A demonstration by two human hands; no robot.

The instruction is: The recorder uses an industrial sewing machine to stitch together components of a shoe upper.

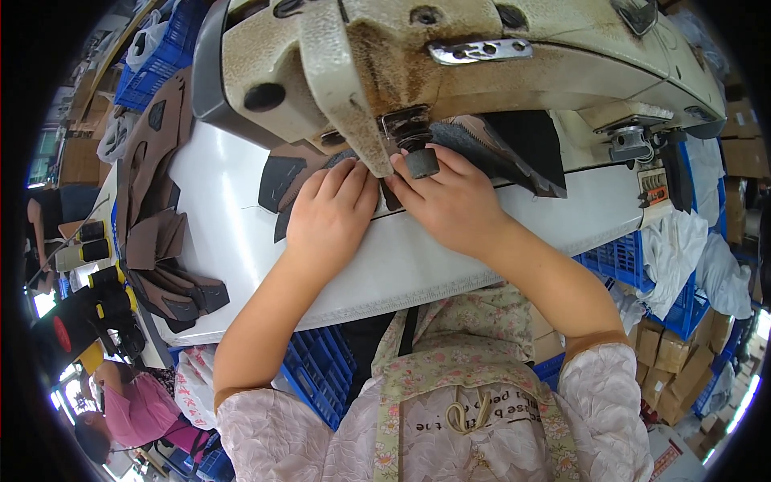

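A brown and dark grey stitched fabric piece [283,178], like a shoe upper, lies under the head of a sewing machine [554,80]. Its black part [526,149] spreads out to the right behind my right hand. My left hand [333,215] rests on the near left side, fingers close together and bent over the piece. Opposite it, my right hand [456,199] grips the piece with curled fingers near the presser area. The machine's front arm hides some fingertips, the needle and the stitching spot.
Brown and grey cut pieces [152,229] are heaped along the left of the white table [225,177]. Thread spools [95,241] stand beyond the left edge. Blue crates [317,373] sit below the table; white bags [673,253] hang at right. A person in pink [148,410] is at lower left.
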